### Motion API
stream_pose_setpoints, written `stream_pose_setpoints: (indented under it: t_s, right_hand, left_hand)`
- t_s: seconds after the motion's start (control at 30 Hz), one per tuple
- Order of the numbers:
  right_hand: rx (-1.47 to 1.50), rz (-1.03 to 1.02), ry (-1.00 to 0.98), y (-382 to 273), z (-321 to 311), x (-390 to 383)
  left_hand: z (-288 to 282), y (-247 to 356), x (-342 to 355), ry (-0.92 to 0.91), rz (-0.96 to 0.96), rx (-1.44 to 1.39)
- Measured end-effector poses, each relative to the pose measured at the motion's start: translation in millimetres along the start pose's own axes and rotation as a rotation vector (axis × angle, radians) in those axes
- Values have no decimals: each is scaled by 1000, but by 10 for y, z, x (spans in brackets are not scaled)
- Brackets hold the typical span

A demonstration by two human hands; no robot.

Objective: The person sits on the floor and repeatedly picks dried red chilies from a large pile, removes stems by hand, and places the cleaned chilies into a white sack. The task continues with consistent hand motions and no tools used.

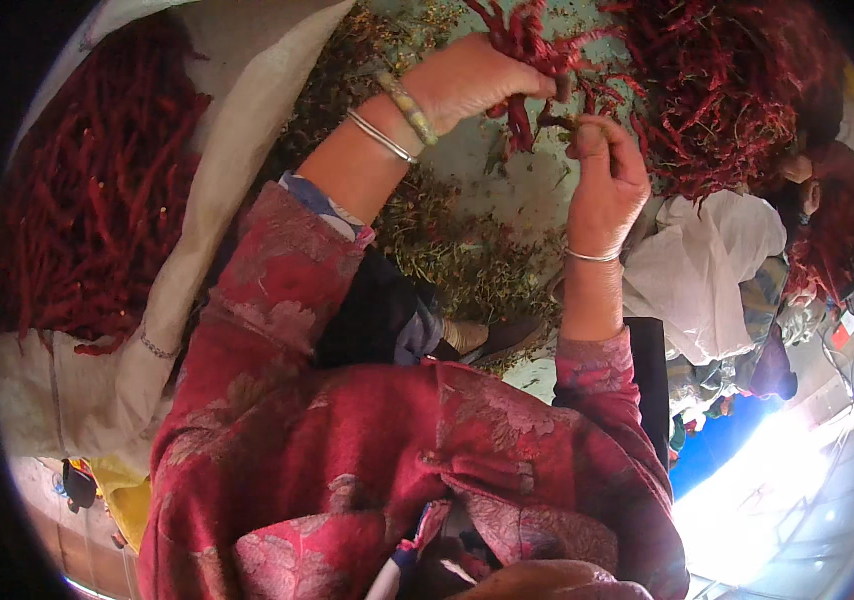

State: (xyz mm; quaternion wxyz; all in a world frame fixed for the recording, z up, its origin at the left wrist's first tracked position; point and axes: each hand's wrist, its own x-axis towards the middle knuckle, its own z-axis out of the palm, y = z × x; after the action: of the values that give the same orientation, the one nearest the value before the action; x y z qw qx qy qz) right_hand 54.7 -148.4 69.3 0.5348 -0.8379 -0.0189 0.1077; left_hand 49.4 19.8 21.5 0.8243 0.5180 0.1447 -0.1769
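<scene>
My left hand grips a small bunch of dried red chillies at the top middle, with some dangling below its fingers. My right hand, slightly lower and to the right, has its thumb and fingers closed on a small dark chilli stem beside that bunch. Beneath and between my hands lie a pale surface and scattered green-brown stems and bits.
An open woven sack of red chillies stands at the left. A large pile of dried chillies fills the upper right. A white sack lies right of my forearm. Other people sit at the far right, near more chillies.
</scene>
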Motion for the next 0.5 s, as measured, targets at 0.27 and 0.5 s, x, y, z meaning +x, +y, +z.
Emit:
stream_pose_setpoints:
  t_s: [0.27,0.5]
  right_hand:
    - [7,30,47,8,-61,21]
    - [-24,241,161,740,-544,254]
  left_hand:
    - [186,-45,-29,-224,-30,64]
    - [148,28,-168,-459,32,-71]
